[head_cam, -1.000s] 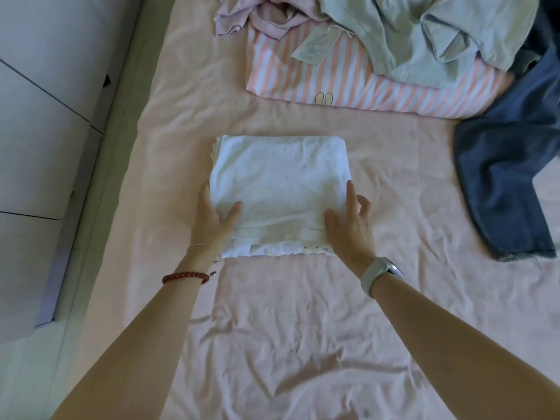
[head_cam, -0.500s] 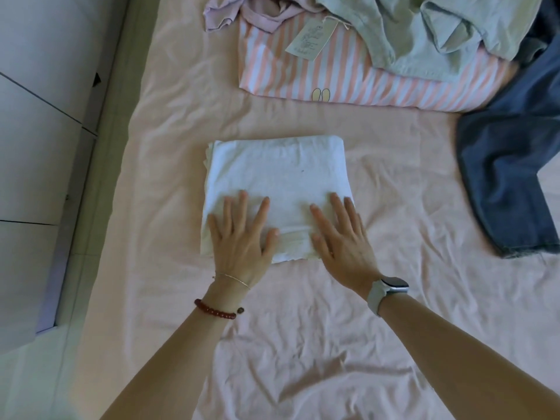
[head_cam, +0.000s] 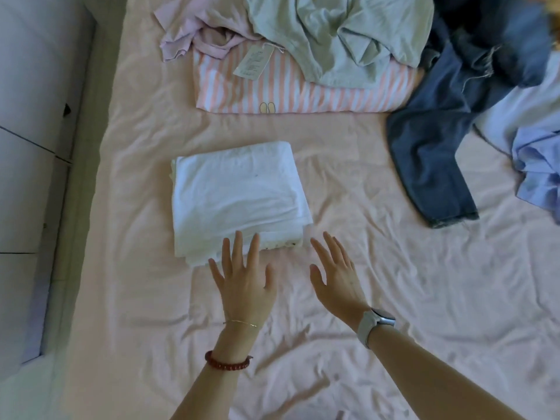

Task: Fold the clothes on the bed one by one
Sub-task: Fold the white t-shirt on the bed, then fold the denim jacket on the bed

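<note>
A folded white garment (head_cam: 239, 195) lies as a neat rectangle on the pink bed sheet (head_cam: 378, 283). My left hand (head_cam: 244, 278) is flat with fingers spread, its fingertips over the garment's near edge. My right hand (head_cam: 335, 275) is flat and open just off the garment's near right corner, holding nothing. At the far side lie unfolded clothes: a pink-and-white striped garment (head_cam: 303, 95) with a paper tag (head_cam: 253, 60), a pale green garment (head_cam: 336, 34) on top of it, and a lilac one (head_cam: 194, 37).
Dark blue jeans (head_cam: 439, 147) sprawl at the right, with a light blue shirt (head_cam: 536, 165) at the right edge. The bed's left edge runs beside grey cabinet fronts (head_cam: 30, 147). Wrinkled bare sheet fills the near half.
Both hands have slid back toward me off the white garment's top, from pressing flat on it to its near edge. The view has shifted, showing more clothes on the right.
</note>
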The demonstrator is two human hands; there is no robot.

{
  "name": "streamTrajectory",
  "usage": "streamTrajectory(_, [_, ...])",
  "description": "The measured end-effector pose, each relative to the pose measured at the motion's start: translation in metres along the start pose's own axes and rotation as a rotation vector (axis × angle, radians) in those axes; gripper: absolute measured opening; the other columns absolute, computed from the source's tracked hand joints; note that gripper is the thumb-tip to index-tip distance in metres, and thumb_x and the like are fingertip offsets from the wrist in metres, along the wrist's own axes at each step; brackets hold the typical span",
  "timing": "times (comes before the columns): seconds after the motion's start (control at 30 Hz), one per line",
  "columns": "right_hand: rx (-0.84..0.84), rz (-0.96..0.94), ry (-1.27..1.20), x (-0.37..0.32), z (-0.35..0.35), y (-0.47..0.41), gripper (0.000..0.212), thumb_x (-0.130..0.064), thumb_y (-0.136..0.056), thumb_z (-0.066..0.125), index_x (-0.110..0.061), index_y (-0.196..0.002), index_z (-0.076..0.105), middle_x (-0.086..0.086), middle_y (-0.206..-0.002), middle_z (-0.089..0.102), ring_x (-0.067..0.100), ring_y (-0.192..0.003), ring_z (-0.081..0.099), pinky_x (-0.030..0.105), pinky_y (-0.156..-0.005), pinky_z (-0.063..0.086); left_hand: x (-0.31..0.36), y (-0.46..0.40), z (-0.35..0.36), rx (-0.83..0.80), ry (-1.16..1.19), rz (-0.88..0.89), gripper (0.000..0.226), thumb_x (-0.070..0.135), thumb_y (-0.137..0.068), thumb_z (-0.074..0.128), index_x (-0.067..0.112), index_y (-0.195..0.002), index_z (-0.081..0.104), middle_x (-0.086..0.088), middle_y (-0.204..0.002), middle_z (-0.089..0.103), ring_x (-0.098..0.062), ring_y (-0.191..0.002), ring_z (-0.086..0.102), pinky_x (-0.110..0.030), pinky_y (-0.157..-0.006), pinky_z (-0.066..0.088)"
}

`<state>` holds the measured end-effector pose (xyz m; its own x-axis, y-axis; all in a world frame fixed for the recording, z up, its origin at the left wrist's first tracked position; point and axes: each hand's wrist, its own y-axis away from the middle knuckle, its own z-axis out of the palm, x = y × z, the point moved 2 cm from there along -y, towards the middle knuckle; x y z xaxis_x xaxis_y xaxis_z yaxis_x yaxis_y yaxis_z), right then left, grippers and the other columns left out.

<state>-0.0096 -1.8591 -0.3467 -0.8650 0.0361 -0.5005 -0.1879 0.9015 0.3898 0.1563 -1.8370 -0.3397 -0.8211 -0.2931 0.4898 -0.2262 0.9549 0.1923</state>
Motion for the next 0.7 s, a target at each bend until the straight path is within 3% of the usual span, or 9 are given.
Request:
streamTrajectory(0.13, [0.060, 0.178, -0.066, 0.050, -0.025, 0.054, 0.046, -0.018, -0.094, 0.047, -0.015, -0.140, 0.039, 0.006, -0.150, 0.030, 0.021, -0.140, 0.023, 0.033, -0.112, 0.024, 0.042, 0.062, 0.047, -0.350, -0.092, -0.041, 0.061, 0.038, -0.095, 0.037, 0.030, -0.148, 0.008, 0.001, -0.157, -0.006, -0.022, -0.144, -0.009, -0.047, -0.115, -0.005])
streamTrajectory(0.23, [0.113, 0.257, -0.081, 0.096, -0.059, 0.073, 0.045, -0.013, -0.092, 0.050, -0.013, -0.136, 0.043, 0.007, -0.145, 0.037, 0.023, -0.135, 0.032, 0.033, -0.106, 0.031, 0.078, 0.073, 0.079, -0.514, -0.144, -0.010, 0.064, 0.040, -0.095, 0.035, 0.034, -0.147, -0.002, 0.001, -0.156, -0.013, -0.023, -0.144, -0.011, -0.046, -0.116, 0.003])
streamTrajectory(0.33, [0.192, 0.281, -0.060, 0.149, -0.105, 0.065, 0.043, -0.012, -0.093, 0.049, -0.008, -0.135, 0.043, 0.011, -0.142, 0.041, 0.025, -0.131, 0.036, 0.031, -0.104, 0.032, 0.124, 0.051, 0.106, -0.519, -0.163, 0.020, 0.070, 0.043, -0.094, 0.037, 0.034, -0.147, -0.009, -0.002, -0.156, -0.015, -0.027, -0.144, -0.010, -0.048, -0.115, 0.008])
streamTrajectory(0.47, [0.272, 0.252, -0.074, 0.211, -0.171, 0.011, 0.046, -0.012, -0.093, 0.049, -0.002, -0.137, 0.038, 0.015, -0.139, 0.041, 0.030, -0.129, 0.038, 0.038, -0.104, 0.033, 0.187, 0.002, 0.151, -0.470, -0.191, 0.018, 0.078, 0.054, -0.091, 0.040, 0.040, -0.144, -0.015, 0.000, -0.154, -0.022, -0.031, -0.142, -0.017, -0.058, -0.111, 0.004])
streamTrajectory(0.6, [0.292, 0.100, -0.012, 0.244, -0.221, -0.062, 0.054, -0.020, -0.094, 0.050, -0.007, -0.142, 0.030, 0.012, -0.142, 0.035, 0.031, -0.127, 0.036, 0.040, -0.101, 0.034, 0.223, -0.029, 0.198, -0.526, -0.241, -0.120, 0.082, 0.064, -0.085, 0.043, 0.043, -0.143, -0.011, -0.001, -0.154, -0.021, -0.038, -0.140, -0.017, -0.067, -0.105, 0.009])
streamTrajectory(0.7, [0.316, -0.029, 0.082, 0.250, -0.247, -0.116, 0.062, -0.024, -0.093, 0.051, -0.010, -0.146, 0.022, 0.009, -0.148, 0.027, 0.029, -0.132, 0.030, 0.040, -0.100, 0.034, 0.220, -0.025, 0.215, -0.483, -0.375, -0.111, 0.081, 0.068, -0.082, 0.044, 0.044, -0.142, -0.005, -0.002, -0.153, -0.021, -0.039, -0.139, -0.014, -0.066, -0.102, 0.014])
